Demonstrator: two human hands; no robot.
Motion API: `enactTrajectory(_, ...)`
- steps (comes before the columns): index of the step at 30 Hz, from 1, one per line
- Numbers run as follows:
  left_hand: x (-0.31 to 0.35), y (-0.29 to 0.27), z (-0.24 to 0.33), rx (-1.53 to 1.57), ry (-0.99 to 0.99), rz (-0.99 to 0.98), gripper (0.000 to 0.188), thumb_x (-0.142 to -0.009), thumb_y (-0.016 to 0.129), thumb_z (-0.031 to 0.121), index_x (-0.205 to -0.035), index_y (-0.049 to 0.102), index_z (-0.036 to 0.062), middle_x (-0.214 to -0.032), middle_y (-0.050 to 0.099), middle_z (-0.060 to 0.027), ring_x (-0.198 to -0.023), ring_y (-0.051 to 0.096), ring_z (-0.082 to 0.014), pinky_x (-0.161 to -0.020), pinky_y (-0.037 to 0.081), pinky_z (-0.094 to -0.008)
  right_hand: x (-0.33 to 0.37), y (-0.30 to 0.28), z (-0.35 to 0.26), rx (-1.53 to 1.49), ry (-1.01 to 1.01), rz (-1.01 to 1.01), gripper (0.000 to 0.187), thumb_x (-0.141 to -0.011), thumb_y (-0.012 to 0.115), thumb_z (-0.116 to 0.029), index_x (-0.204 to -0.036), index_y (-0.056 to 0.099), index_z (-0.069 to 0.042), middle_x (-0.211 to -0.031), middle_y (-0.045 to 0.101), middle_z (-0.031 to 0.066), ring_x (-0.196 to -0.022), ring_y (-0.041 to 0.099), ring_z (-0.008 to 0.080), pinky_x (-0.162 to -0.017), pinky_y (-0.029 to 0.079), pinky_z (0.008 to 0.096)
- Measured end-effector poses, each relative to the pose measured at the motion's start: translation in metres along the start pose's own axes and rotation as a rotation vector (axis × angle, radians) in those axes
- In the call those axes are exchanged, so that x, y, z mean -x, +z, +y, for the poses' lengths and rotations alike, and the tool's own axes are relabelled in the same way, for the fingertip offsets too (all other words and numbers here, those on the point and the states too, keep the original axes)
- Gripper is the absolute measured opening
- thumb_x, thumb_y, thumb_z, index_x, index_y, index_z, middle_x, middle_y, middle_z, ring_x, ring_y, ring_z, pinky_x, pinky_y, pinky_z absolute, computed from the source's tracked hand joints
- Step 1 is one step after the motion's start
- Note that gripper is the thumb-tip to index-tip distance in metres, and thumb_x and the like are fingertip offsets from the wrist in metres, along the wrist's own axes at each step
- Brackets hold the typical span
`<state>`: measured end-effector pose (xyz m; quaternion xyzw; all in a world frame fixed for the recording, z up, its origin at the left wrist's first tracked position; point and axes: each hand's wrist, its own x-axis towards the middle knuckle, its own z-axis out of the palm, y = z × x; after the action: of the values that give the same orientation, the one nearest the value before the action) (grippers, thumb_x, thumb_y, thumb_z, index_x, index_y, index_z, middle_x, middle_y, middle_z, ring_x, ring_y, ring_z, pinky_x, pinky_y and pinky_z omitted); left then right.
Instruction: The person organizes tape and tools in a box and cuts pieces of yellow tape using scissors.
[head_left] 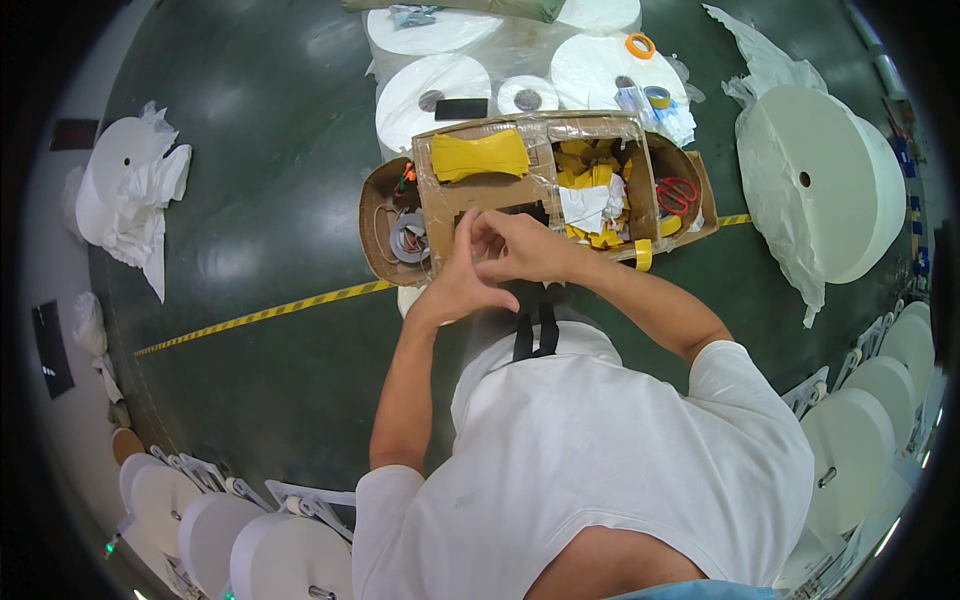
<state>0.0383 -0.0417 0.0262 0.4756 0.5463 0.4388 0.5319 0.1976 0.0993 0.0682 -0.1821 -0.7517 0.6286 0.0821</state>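
My left hand (453, 284) is raised over the near edge of a cardboard box top (490, 202). Its thumb sticks out to the right, apart from the fingers, which point away from me. My right hand (527, 246) reaches in from the right, its fingers bent and pressed together against the left fingers. Whatever lies between the right fingertips is hidden. Just beyond the hands, a black strip (527, 211) shows on the cardboard. Farther back on the box top lies a stack of yellow pieces (480, 156), narrower in the middle.
Left, a side bin (372, 232) holds a grey tape roll (408, 237). Right, an opening holds yellow scraps (606, 238) and white paper (592, 207); red-handled scissors (677, 195) sit beyond. Large white rolls (432, 98) stand behind, with a black flat device (461, 109). Yellow-black floor tape (270, 315) runs left.
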Motion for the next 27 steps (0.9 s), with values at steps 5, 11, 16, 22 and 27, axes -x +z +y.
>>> enactTrajectory(5,-0.003,0.000,0.011,0.116,-0.069,-0.039,0.144,-0.071,0.103,0.005,-0.175,0.005,0.0110,-0.153,0.056,-0.0164,-0.123,0.067,-0.0243,-0.094,0.061,-0.0372,0.002,-0.003,0.020,-0.107,0.063,-0.048,0.024,-0.096,0.082,-0.017,-0.111,0.070,-0.001,-0.096,0.072,0.0026,-0.087,0.067,0.0099,-0.077,0.056,0.0290)
enactTrajectory(11,0.005,-0.038,0.020,-0.022,-0.203,-0.016,0.015,-0.108,0.068,0.013,-0.115,0.068,-0.0005,-0.086,0.067,-0.0026,-0.074,0.064,-0.0089,-0.065,0.052,-0.0253,0.019,-0.037,0.031,-0.350,0.228,0.158,0.016,-0.104,0.076,-0.018,-0.102,0.068,-0.004,-0.087,0.070,-0.0002,-0.075,0.062,0.0066,-0.065,0.049,0.0247)
enactTrajectory(16,0.006,-0.049,0.011,-0.022,-0.175,-0.018,0.027,-0.114,0.062,0.018,-0.101,0.076,-0.0008,-0.073,0.065,0.0013,-0.065,0.057,-0.0063,-0.059,0.046,-0.0236,0.035,-0.037,0.028,-0.473,0.302,0.275,0.016,-0.107,0.074,-0.019,-0.101,0.067,-0.006,-0.088,0.071,-0.0003,-0.075,0.061,0.0053,-0.060,0.045,0.0229)
enactTrajectory(22,0.025,-0.034,-0.023,0.224,-0.172,0.260,0.029,-0.116,0.060,0.023,-0.118,0.075,-0.0016,-0.087,0.071,-0.0026,-0.066,0.056,-0.0072,-0.059,0.044,-0.0220,0.069,-0.012,0.036,-0.706,0.330,0.440,0.012,-0.109,0.072,-0.020,-0.105,0.068,-0.009,-0.092,0.072,0.0001,-0.078,0.062,0.0059,-0.059,0.045,0.0207)
enactTrajectory(27,0.025,-0.004,-0.014,0.322,-0.153,0.067,0.035,-0.116,0.059,0.025,-0.135,0.071,-0.0017,-0.109,0.075,-0.0066,-0.068,0.057,-0.0073,-0.061,0.045,-0.0215,0.085,0.000,0.054,-0.854,0.373,0.292,0.012,-0.110,0.071,-0.020,-0.108,0.068,-0.009,-0.096,0.071,0.0012,-0.081,0.064,0.0063,-0.058,0.046,0.0206)
